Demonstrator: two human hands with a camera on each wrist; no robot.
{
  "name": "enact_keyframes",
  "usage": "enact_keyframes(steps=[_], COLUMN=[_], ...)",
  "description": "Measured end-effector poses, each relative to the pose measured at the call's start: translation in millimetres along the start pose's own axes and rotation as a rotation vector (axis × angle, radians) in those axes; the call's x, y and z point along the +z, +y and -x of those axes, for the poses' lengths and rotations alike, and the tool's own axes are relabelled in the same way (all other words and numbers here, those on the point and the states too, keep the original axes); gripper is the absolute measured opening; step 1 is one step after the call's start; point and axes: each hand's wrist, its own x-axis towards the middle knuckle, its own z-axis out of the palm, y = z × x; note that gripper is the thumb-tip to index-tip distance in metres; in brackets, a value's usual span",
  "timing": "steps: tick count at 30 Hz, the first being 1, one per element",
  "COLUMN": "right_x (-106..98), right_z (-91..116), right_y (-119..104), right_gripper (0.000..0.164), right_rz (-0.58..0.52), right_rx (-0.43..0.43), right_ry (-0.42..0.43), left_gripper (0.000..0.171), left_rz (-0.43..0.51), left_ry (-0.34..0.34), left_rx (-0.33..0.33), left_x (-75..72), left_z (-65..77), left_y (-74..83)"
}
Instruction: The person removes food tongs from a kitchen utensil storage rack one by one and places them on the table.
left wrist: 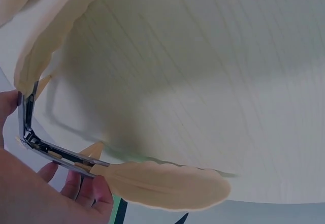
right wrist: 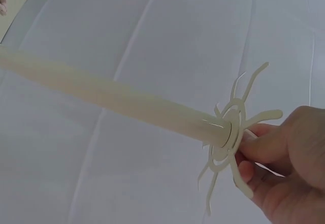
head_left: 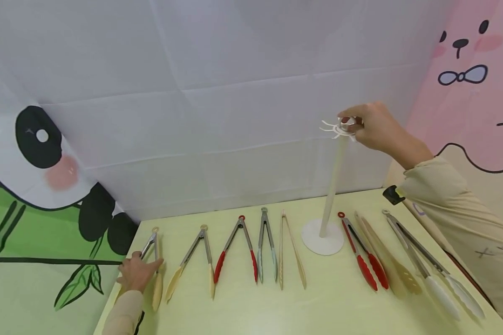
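At the table's left end my left hand (head_left: 136, 273) holds beige-headed metal tongs (head_left: 157, 293), which are spread apart. The left wrist view shows the thumb at one arm of these tongs (left wrist: 162, 186) and several fingers curled round the other arm. My right hand (head_left: 379, 128) is raised and pinches the top of a cream hook stand (head_left: 334, 184). Thin curved hooks (right wrist: 244, 186) spread out round the top of its pole (right wrist: 117, 97), just below the fingertips. The knob itself is mostly hidden by the fingers.
Several more tongs stand spread in a row: beige ones (head_left: 209, 258), red ones (head_left: 253, 260), pale blue ones (head_left: 260, 260) and slim wooden ones (head_left: 299, 265). Right of the stand's round base (head_left: 312, 242) lie red tongs (head_left: 363, 272), wooden tongs (head_left: 387, 265) and white-tipped tongs (head_left: 440, 293). A white cloth (head_left: 234, 116) hangs behind.
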Motion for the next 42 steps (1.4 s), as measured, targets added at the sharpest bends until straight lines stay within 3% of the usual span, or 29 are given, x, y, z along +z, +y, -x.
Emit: enact_keyframes(steps=[9,14,22,27,31,36,39,42], right_x=[3.0,7.4,12.3,21.3,35.8,64.2,83.3,103.0], right_z=[2.3,10.4,31.4,53.6,84.0,132.8,156.5,173.3], right_y=[6.6,11.9,17.3,15.3,16.6,19.4,19.2,16.0], right_gripper=[0.041,0.039,0.033,0.032,0.033,0.041,0.052,0.061], right_rz=[-0.060,-0.113,-0.206,-0.293,-0.336,-0.264,-0.196,-0.154], right_rx=[0.009,0.038,0.149,0.204,0.197,0.118,0.078,0.041], right_ry=[0.016,0.063,0.328,0.508,0.596,0.537,0.414,0.273], left_gripper=[0.080,0.070,0.058,0.054,0.056,0.073,0.084,0.093], left_rz=[0.057,0.146,0.356,0.383,0.364,0.227,0.134,0.043], left_ry=[-0.015,0.060,0.170,0.208,0.239,0.258,0.227,0.171], left_rx=[0.031,0.051,0.263,0.390,0.499,0.628,0.668,0.659], left_x=[-6.2,-6.8,-2.2,-3.7,1.5,9.4,13.6,18.7], left_z=[4.3,12.0,37.8,56.3,72.2,89.8,100.1,110.5], left_y=[6.5,13.6,58.0,83.8,101.6,118.0,124.7,128.7])
